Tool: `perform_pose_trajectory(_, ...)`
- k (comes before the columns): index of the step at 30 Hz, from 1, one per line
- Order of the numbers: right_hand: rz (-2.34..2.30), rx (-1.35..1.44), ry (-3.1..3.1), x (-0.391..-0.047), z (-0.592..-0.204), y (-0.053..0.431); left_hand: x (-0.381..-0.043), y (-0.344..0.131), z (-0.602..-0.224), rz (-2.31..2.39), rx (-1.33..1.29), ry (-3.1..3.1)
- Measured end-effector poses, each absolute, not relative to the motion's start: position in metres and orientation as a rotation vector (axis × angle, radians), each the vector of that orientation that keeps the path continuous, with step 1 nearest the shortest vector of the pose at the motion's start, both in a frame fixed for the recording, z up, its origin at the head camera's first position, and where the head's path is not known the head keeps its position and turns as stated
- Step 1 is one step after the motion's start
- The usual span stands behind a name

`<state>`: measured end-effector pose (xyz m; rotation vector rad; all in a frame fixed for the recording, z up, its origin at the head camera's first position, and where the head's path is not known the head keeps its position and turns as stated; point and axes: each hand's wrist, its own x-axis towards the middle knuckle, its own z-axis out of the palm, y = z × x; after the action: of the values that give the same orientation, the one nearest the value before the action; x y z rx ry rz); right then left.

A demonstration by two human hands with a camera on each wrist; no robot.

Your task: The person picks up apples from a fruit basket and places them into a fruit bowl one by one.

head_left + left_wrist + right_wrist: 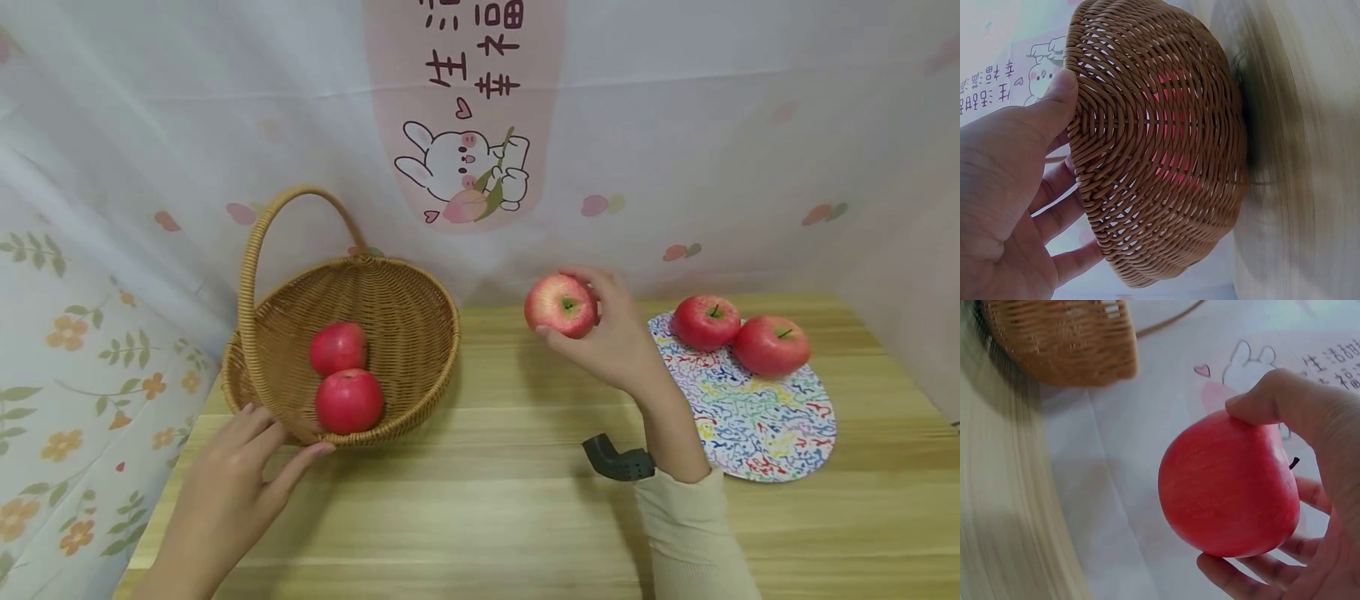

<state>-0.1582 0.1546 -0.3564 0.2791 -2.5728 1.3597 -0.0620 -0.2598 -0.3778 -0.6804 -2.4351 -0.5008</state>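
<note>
A brown wicker basket (408, 287) with an arched handle stands on the left of the table. Two red apples lie inside it, a front one (349, 402) and one behind (338, 348). My left hand (232, 475) grips the basket's near rim, thumb on the outer side and fingers over the edge, as the left wrist view also shows. Above the table, between basket and mat, my right hand (618, 342) holds a red apple (1225, 487) between thumb and fingers. Its stem side faces up in the head view.
At the right, an oval mat (757, 425) with a multicoloured squiggle pattern bears two more apples, one left (707, 322) and one right (771, 345). A white printed cloth (645, 125) hangs behind the wooden table (480, 517). A dark strap piece (618, 460) sticks out at my right wrist.
</note>
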Motion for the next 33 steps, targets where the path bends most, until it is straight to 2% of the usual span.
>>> perform_pose_trajectory(12,1.239,0.191,-2.587,-0.147,-0.357,0.182,-0.068,-0.258,-0.369,-0.487,-0.676,-2.461)
perform_pose_trajectory(33,1.158,0.009,-2.639,-0.132,-0.365,0.237,-0.060,-0.260,-0.374,-0.544,-0.646,-2.497)
